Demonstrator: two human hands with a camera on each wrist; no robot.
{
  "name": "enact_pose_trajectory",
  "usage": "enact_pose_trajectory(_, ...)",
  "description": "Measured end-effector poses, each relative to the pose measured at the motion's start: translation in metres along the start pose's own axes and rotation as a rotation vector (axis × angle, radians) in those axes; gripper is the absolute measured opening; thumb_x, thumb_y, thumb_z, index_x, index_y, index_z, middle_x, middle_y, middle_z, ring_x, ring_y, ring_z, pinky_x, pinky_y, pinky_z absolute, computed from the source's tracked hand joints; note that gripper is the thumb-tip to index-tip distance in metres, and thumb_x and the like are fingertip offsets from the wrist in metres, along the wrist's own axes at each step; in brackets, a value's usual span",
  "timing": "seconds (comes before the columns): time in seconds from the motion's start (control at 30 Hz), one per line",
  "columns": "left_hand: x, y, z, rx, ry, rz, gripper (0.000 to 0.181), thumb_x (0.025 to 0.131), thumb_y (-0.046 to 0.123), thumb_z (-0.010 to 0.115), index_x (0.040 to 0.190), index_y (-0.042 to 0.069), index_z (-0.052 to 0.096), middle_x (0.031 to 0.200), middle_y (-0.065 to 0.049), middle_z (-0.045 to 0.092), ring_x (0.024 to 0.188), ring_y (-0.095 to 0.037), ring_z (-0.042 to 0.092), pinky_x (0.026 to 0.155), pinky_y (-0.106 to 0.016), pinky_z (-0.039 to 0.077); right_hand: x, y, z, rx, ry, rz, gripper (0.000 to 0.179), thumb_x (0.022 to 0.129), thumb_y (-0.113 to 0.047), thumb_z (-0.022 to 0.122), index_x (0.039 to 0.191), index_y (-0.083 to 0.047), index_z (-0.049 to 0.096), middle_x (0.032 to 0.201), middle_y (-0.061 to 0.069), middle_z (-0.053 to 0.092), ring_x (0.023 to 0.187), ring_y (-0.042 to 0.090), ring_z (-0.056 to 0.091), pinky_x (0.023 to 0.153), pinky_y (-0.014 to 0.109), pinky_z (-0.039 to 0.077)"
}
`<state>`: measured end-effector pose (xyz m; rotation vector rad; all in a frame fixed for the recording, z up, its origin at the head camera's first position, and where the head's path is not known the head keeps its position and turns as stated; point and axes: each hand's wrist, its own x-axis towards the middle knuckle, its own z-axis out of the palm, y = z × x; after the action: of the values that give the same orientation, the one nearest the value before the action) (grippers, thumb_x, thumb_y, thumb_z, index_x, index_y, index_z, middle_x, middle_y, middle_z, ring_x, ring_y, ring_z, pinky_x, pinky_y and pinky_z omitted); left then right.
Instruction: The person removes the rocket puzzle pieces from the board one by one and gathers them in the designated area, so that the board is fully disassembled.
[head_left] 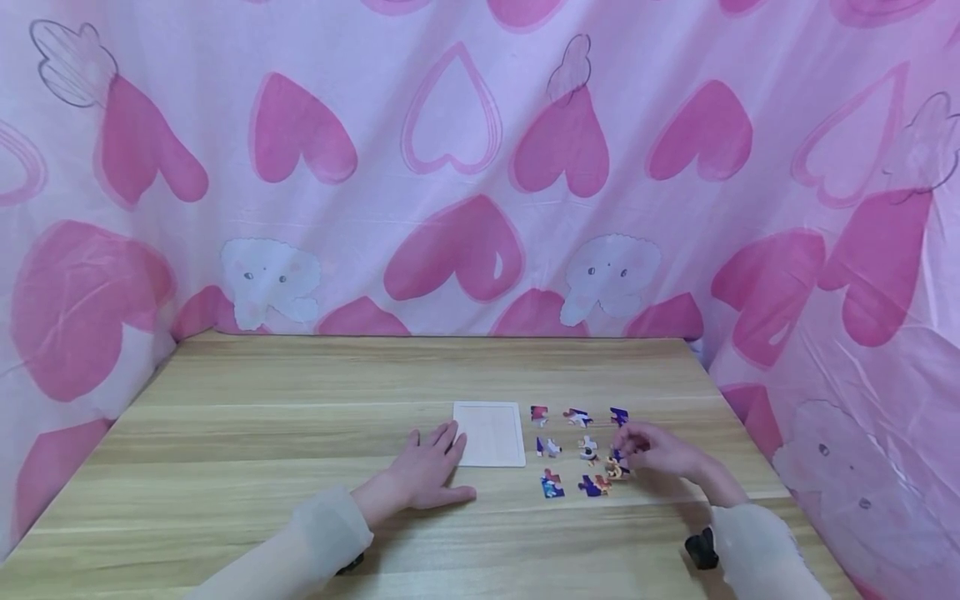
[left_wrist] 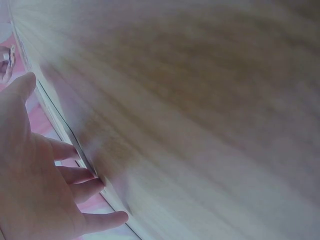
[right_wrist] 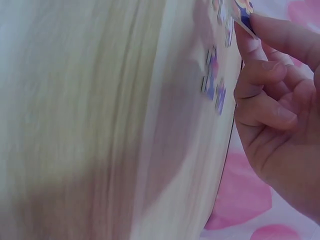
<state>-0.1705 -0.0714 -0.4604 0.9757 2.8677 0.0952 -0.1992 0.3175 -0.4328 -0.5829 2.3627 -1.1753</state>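
Note:
My right hand (head_left: 663,454) pinches a jigsaw puzzle piece (right_wrist: 245,11) between thumb and forefinger, its other fingers curled in. In the head view that piece hangs at the lower right of several loose puzzle pieces (head_left: 588,448), which lie spread in rough rows on the table. Left of them lies a square, pale puzzle board (head_left: 489,433) with a thin raised border and no pieces in it. With fingers spread and thumb stretched out, my left hand (head_left: 426,473) rests at the board's left edge. Its fingertips touch that edge in the left wrist view.
The wood-grain table (head_left: 285,425) reaches back to a pink curtain (head_left: 450,125) printed with hearts, which also hangs along both sides. A small black device (head_left: 702,548) sits under the right wrist at the sleeve.

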Motion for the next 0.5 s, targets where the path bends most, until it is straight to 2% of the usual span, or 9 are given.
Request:
enact_pose_trajectory(0.2, 0.0, -0.001, 0.0, 0.006, -0.005, -0.002, 0.086, 0.079, 0.068, 0.034, 0.137, 0.004, 0.031, 0.14, -0.019, 0.023, 0.127, -0.031, 0.022, 0.091, -0.061, 0.021, -0.008, 0.009, -0.007, 0.012, -0.035, 0.016, 0.021, 0.075, 0.008, 0.053, 0.096, 0.004, 0.052, 0.089, 0.011, 0.052, 0.079, 0.022, 0.046, 0.067, 0.029, 0.043)
enact_pose_trajectory(0.37, 0.0, -0.001, 0.0, 0.001, 0.013, 0.005, 0.085, 0.08, 0.067, 0.036, 0.136, 0.003, 0.032, 0.139, -0.019, 0.025, 0.127, -0.031, 0.023, 0.09, -0.061, 0.024, -0.013, 0.016, -0.009, -0.011, -0.057, 0.014, 0.023, 0.073, 0.007, 0.056, 0.095, 0.005, 0.053, 0.084, 0.011, 0.052, 0.074, 0.019, 0.046, 0.064, 0.027, 0.043)
enact_pose_trajectory(0.5, 0.0, 0.0, -0.001, 0.001, 0.017, 0.007, 0.085, 0.08, 0.067, 0.036, 0.135, 0.002, 0.033, 0.139, -0.02, 0.025, 0.126, -0.031, 0.023, 0.089, -0.06, 0.025, -0.014, 0.018, -0.008, -0.013, -0.055, 0.066, 0.022, 0.073, 0.005, 0.056, 0.095, 0.004, 0.054, 0.084, 0.01, 0.053, 0.075, 0.021, 0.046, 0.063, 0.028, 0.042)
